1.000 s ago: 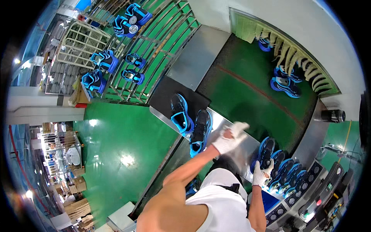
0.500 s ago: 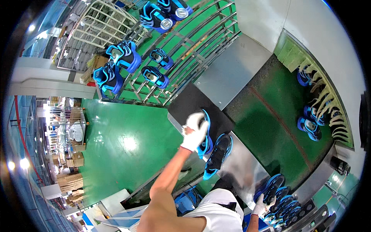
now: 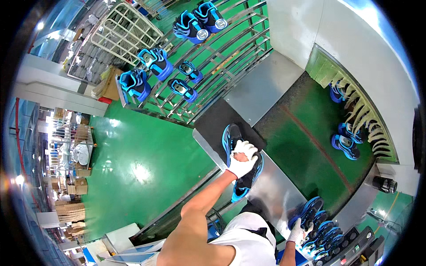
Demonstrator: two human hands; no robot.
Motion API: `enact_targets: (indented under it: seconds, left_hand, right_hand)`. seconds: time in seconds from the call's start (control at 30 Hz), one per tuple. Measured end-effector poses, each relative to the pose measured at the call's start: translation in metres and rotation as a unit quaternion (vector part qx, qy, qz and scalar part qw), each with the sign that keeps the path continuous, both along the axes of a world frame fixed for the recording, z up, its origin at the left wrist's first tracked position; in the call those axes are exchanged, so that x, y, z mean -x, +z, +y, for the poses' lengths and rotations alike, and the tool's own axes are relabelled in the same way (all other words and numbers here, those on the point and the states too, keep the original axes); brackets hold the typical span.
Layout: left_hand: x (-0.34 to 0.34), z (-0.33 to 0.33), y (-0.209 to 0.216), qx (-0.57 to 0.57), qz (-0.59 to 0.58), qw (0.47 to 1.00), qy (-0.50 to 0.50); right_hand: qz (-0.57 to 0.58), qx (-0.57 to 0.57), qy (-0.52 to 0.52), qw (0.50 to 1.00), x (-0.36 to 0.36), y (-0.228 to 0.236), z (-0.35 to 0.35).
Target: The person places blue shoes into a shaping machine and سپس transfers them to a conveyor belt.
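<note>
Covering two shoes in the head view: left hand (image 3: 242, 159), gloved, palm down, fingers curled about half closed. Under its far side is the left shoe (image 3: 229, 135), toe pointing away on the black mat (image 3: 217, 119). Under its near side is the second shoe (image 3: 250, 178), lying close alongside, heel toward the wearer, partly over the metal plate (image 3: 275, 184).

Change: a second ago this hand was off to the right, above the plate; half a second ago, on the outer side of the left shoe. Now it spans both, and that outer edge shows. Means the handling sits on this pair, not on one shoe.

Right hand (image 3: 299, 232): same spot as before, thumb and fingers spread in a V at the heel of the front shoe (image 3: 314, 206). Undersides of both hands are hidden, so can't tell if either truly grips.

Around: more shoes (image 3: 328, 235) packed just right of the right hand, little finger room. Green belt (image 3: 295, 142) beyond the plate, right of the left hand; fringed curtain (image 3: 355, 104) farther out. Rack (image 3: 219, 67) ahead of the left hand, well apart. Main obstruction: the left hand blocks the inner side of its own pair.
</note>
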State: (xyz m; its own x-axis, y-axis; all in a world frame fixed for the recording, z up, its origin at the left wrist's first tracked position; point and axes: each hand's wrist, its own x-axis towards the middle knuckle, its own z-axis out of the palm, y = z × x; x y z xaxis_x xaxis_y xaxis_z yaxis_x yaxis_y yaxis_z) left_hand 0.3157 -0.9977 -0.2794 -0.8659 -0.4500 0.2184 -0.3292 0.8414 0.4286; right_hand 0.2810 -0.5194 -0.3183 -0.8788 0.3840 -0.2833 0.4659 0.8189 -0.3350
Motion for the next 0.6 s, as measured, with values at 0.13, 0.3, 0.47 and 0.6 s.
enact_targets:
  seconds: [0.13,0.3,0.47,0.6]
  left_hand:
    - [-0.007,-0.001,0.023,-0.005,0.068,0.997,0.041]
    - [-0.054,0.021,0.048,0.025,0.046,0.993,0.109]
    - [-0.107,0.047,0.058,0.012,0.066,0.988,0.140]
    - [-0.135,-0.042,0.109,0.141,0.020,0.968,0.208]
  right_hand:
    - [0.019,0.064,-0.021,0.998,0.002,0.006,-0.004]
    - [0.070,0.110,0.015,0.991,0.002,0.034,-0.019]
    - [0.099,0.151,0.031,0.983,-0.001,0.023,-0.016]
    - [0.088,0.186,0.020,0.978,-0.006,0.012,-0.013]
